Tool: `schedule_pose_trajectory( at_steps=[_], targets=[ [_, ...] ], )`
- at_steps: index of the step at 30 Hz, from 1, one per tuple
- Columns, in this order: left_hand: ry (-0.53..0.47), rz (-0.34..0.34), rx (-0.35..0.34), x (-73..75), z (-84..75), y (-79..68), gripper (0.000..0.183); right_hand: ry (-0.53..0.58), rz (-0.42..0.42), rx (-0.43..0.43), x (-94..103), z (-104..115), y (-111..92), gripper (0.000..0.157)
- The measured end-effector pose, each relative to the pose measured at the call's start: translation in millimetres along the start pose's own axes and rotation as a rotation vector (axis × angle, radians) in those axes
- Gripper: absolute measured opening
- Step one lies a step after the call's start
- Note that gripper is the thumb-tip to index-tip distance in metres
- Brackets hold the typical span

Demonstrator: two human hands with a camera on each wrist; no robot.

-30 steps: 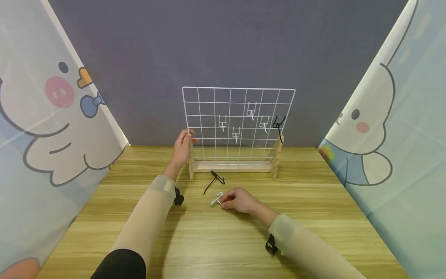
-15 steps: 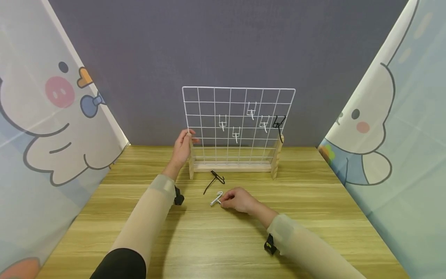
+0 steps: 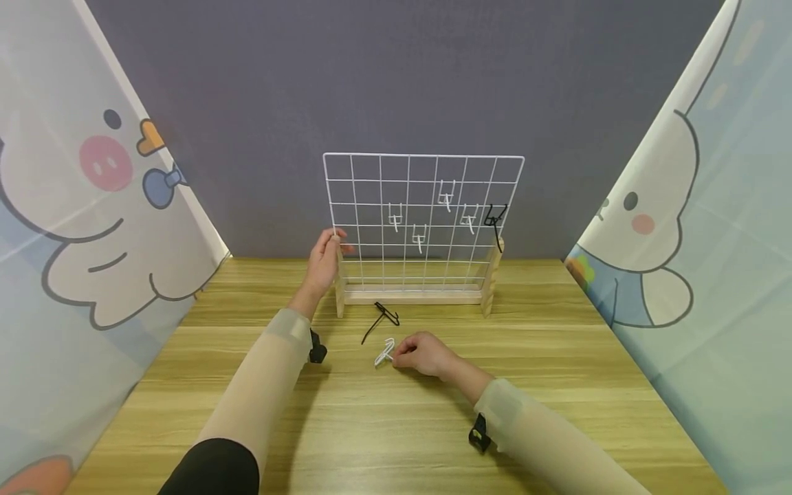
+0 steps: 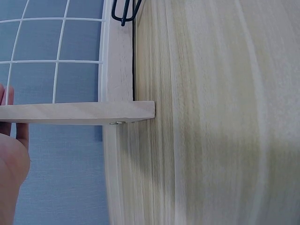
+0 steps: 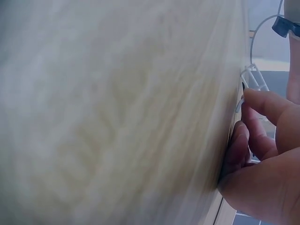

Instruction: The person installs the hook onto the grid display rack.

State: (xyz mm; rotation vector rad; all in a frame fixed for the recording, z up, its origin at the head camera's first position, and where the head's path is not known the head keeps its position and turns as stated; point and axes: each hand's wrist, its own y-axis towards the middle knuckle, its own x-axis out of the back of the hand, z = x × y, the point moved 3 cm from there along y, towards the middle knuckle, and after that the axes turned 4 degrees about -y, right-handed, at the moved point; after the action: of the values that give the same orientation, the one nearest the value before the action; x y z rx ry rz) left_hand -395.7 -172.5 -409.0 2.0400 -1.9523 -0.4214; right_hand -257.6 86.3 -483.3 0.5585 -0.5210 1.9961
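Note:
My left hand (image 3: pixel 324 265) grips the left wooden post (image 4: pixel 75 111) of a white wire grid rack (image 3: pixel 396 182), fingers bent round behind it. Low over the wooden table, my right hand (image 3: pixel 425 355) pinches the prong of a white wire hook (image 3: pixel 384 352) between thumb and fingertips; the hook points away to the left. In the right wrist view the hook (image 5: pixel 255 77) shows just beyond the fingertips. A black hook (image 3: pixel 382 320) lies on the table between the rack and the white hook.
Several white hooks, one of them low in the middle (image 3: pixel 419 237), hang on the grid. A black hook (image 3: pixel 495 223) hangs at its right side. Behind stands a grey wall (image 3: pixel 396 75), with printed cartoon curtains (image 3: pixel 643 206) on both sides.
The white hook has turned slightly in my right fingers, its frame now showing wider. My left hand stays on the post.

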Motion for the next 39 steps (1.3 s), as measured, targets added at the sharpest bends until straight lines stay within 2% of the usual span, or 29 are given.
schedule_pose_trajectory(
  at_steps=[7, 19, 27, 35, 39],
  targets=[
    [-0.030, 0.008, -0.006, -0.7, -0.8, 0.2, 0.029, 0.027, -0.007, -0.022, 1.3, -2, -1, 0.010],
    [-0.028, 0.008, -0.006, 0.4, 0.3, 0.8, 0.036, 0.102, -0.026, -0.076, 5.9, -3, 2, 0.012],
    [-0.015, 0.002, -0.016, -0.7, -1.6, 0.7, 0.031, 0.137, -0.024, -0.110, 9.2, -5, 2, 0.016],
    [0.005, -0.003, -0.011, -0.9, -2.6, -0.2, 0.035, 0.178, -0.016, -0.096, 11.5, -5, -3, 0.020],
    [-0.011, 0.000, -0.005, -0.8, -1.2, 0.2, 0.036, 0.232, -0.005, -0.096, 14.2, -9, -6, 0.022]
  ],
)
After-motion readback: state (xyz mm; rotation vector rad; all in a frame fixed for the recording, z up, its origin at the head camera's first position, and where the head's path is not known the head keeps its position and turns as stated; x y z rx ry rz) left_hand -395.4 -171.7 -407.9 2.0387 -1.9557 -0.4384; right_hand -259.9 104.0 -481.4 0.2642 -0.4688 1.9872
